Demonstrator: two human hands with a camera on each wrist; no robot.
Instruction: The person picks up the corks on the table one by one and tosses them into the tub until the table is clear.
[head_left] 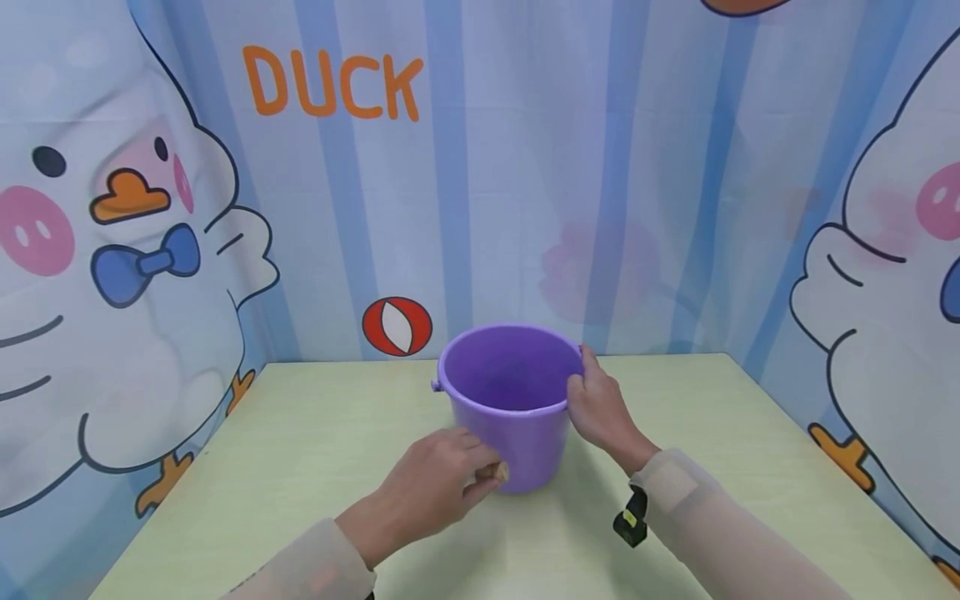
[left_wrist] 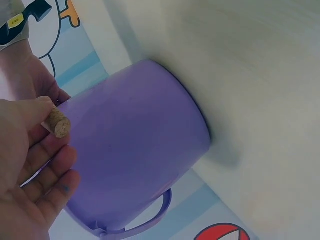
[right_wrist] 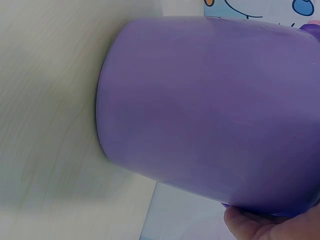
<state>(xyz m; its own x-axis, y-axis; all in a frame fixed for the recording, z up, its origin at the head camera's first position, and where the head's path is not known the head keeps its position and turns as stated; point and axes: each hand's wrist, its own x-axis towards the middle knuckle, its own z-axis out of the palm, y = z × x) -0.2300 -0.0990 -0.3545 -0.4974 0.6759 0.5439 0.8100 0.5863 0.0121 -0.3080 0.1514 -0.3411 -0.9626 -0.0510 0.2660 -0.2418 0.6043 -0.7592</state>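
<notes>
A purple bucket (head_left: 517,450) stands upright on the table, its mouth facing up. My right hand (head_left: 603,408) grips the bucket's rim on the right side, thumb over the near edge. In front of the bucket, my left hand (head_left: 435,483) pinches a small cork (left_wrist: 61,125) between thumb and fingers. The left wrist view shows the cork's speckled end, and the bucket's handle (left_wrist: 162,212) hangs at its far side. The right wrist view is mostly filled by the bucket's wall (right_wrist: 200,110), with a few right-hand fingers (right_wrist: 245,222) at its rim. The bucket's bottom inside is hidden.
A pale yellow-green table (head_left: 322,417) lies under the bucket. Behind it and at both sides hangs a blue-striped curtain (head_left: 510,167) printed with ducks, a red ball and orange letters. A black strap (head_left: 632,518) sits at the right wrist.
</notes>
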